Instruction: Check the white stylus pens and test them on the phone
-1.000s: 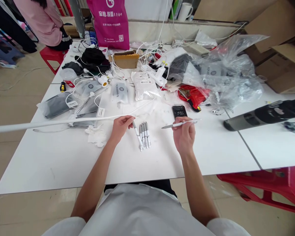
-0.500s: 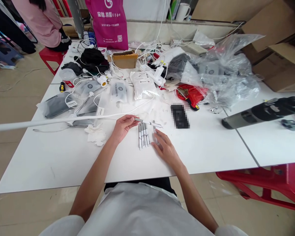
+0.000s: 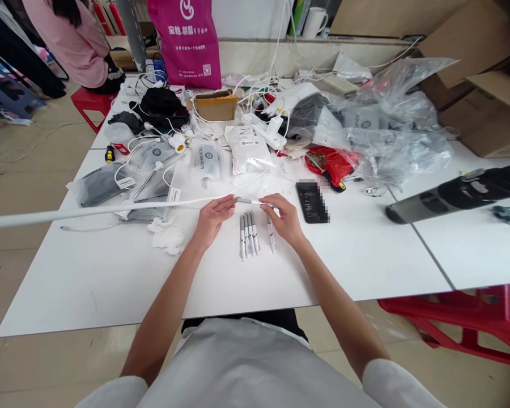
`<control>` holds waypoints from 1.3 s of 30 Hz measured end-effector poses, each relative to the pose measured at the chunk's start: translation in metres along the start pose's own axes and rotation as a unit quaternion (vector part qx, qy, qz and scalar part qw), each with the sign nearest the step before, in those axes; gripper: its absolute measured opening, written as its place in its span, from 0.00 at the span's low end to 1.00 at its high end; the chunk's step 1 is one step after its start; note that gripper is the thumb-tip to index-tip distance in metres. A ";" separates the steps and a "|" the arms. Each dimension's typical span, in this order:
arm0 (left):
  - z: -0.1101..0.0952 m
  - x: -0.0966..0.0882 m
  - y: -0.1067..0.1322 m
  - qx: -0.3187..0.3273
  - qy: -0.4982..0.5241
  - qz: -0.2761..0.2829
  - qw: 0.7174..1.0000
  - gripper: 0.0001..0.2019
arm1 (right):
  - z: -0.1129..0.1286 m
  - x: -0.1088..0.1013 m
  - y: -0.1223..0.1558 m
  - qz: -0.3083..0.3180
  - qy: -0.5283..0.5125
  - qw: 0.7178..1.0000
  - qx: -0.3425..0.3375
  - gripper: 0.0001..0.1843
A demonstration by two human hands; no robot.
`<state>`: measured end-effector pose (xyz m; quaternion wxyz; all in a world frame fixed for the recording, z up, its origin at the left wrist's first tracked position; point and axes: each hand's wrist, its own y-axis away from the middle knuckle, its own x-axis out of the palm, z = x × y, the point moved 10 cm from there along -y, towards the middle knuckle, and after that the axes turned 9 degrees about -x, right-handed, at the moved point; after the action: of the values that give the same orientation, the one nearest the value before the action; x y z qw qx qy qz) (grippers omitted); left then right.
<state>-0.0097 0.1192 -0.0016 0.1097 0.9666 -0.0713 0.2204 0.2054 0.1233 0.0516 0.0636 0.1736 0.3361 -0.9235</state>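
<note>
A grey and white pen [image 3: 250, 202] lies level between my two hands, above the table. My left hand [image 3: 213, 220] has its fingertips together at the pen's grey end. The white end is pinched between the thumb and fingers of my right hand [image 3: 284, 219], which hides part of it. Just below, several similar pens [image 3: 249, 237] rest side by side on the white table [image 3: 221, 277], grey ends away from me. One more pen [image 3: 271, 237] lies apart, its upper end behind my right hand.
A black phone [image 3: 312, 203] lies right of my right hand, a dark bottle [image 3: 442, 198] farther right. Crumpled tissue [image 3: 166, 234] is at left. A white cable [image 3: 89, 212] crosses the left side. Bagged goods [image 3: 249, 150] and wires crowd the back. A person in pink [image 3: 72, 45] sits at far left.
My right hand has moved up from beside the pens and taken hold of the pen's white end. The lone pen beside the row is now more exposed.
</note>
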 end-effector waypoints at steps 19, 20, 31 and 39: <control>-0.019 0.013 0.013 0.202 -0.475 -0.078 0.853 0.16 | -0.014 0.022 0.019 0.058 0.024 0.998 -0.031 0.13; -0.018 0.013 0.013 0.197 -0.487 -0.079 0.847 0.19 | -0.013 0.022 0.020 0.058 0.023 0.997 -0.033 0.13; -0.013 0.015 0.012 0.154 -0.454 -0.082 0.873 0.18 | -0.004 0.017 0.018 0.034 0.048 0.996 -0.072 0.13; -0.013 0.019 0.014 0.195 -0.451 -0.077 0.867 0.15 | -0.005 0.017 0.018 0.034 0.058 0.995 -0.071 0.14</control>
<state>-0.0012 0.1074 0.0209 -0.1079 0.9648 0.0064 -0.2397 0.1952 0.1125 0.0309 0.0869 0.2333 0.3975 -0.8832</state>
